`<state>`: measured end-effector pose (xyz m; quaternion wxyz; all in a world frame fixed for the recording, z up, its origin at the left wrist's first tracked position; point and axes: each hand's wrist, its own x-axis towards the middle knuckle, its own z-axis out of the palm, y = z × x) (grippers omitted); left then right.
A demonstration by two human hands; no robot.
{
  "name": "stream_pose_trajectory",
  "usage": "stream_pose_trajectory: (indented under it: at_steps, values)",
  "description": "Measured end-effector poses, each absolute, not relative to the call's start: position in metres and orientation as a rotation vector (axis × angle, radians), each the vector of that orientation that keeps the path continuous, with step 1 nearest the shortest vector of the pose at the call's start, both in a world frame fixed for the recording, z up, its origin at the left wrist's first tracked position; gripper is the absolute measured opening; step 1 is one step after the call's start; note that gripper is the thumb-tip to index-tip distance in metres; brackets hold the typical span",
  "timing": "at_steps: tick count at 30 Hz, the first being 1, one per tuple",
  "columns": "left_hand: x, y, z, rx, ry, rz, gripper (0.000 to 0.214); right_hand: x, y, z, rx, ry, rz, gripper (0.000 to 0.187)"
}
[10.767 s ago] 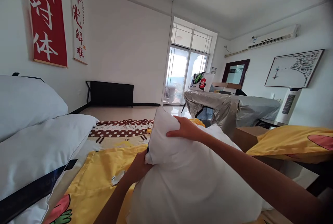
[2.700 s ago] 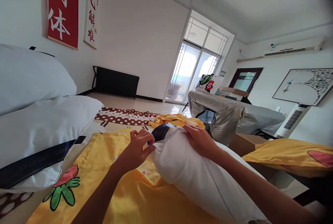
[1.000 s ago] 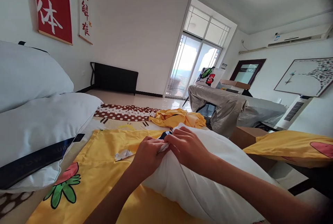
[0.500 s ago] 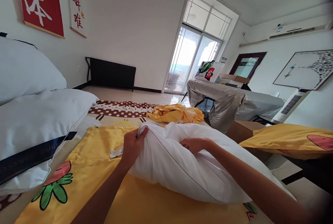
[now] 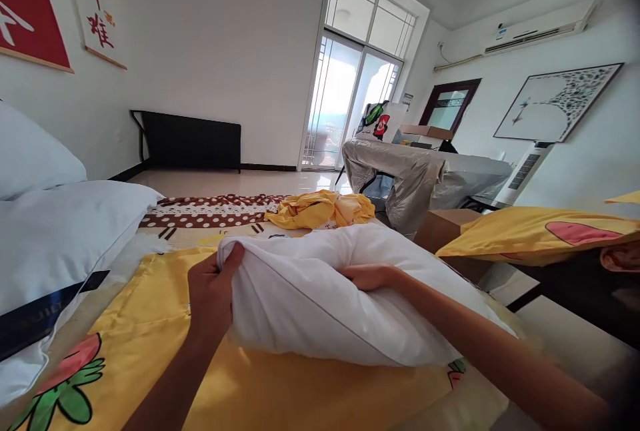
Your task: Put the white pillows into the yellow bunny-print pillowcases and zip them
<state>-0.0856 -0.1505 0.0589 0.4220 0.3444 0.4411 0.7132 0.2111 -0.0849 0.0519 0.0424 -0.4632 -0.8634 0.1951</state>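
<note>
A plump white pillow point(image 5: 310, 304) lies tilted across a yellow pillowcase point(image 5: 280, 391) printed with pink-and-green fruit. Its left corner is pinched in my left hand point(image 5: 213, 291), thumb on top and fingers behind. My right hand point(image 5: 370, 277) presses into a fold at the middle of the pillow; the fingers are closed on the white cloth, with their tips partly hidden in the crease. The forearm of that hand crosses over the pillow's right half.
White pillows point(image 5: 95, 217) are stacked at the left. A crumpled yellow cloth point(image 5: 325, 209) lies beyond, on a brown dotted sheet point(image 5: 200, 212). At the right, a person's ear shows below another yellow pillow point(image 5: 505, 234), near a cardboard box point(image 5: 440, 224) and a plastic-covered table point(image 5: 400, 157).
My left hand has drawn the pillow corner leftward, and the pillow looks more stretched out. My right hand stays on its fold. The view has turned right, bringing the other person's ear into sight.
</note>
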Motion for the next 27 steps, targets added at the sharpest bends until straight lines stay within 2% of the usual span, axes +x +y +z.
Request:
stream_pose_trajectory:
  at_steps: [3, 8, 11, 13, 15, 18, 22, 27]
  values:
    - [-0.085, -0.141, 0.060, 0.795, 1.041, 1.754, 0.046, 0.218, -0.103, 0.069, -1.371, -2.701, 0.593, 0.031]
    - [-0.082, -0.138, 0.055, 0.821, 1.010, 1.772, 0.045, 0.185, -0.144, 0.120, -1.622, -2.444, -0.096, 0.030]
    - [-0.082, -0.139, 0.052, 0.834, 1.016, 1.763, 0.047, 0.139, -0.187, 0.138, -1.396, -2.369, -0.435, 0.037]
    - [-0.083, -0.139, 0.051, 0.853, 1.037, 1.752, 0.048, 0.106, -0.219, 0.135, -1.216, -2.353, -0.658, 0.047]
    - [-0.084, -0.139, 0.052, 0.879, 1.062, 1.751, 0.048, 0.077, -0.242, 0.119, -1.112, -2.251, -0.805, 0.049]
    - [-0.087, -0.139, 0.052, 0.912, 1.094, 1.760, 0.049, 0.047, -0.247, 0.084, -1.094, -2.102, -0.784, 0.050]
    - [-0.089, -0.136, 0.052, 0.927, 1.055, 1.757, 0.049, 0.032, -0.204, 0.051, -1.124, -1.940, -0.710, 0.053]
    - [-0.087, -0.134, 0.050, 0.883, 0.949, 1.755, 0.048, 0.050, -0.139, 0.056, -1.070, -1.917, -0.561, 0.054]
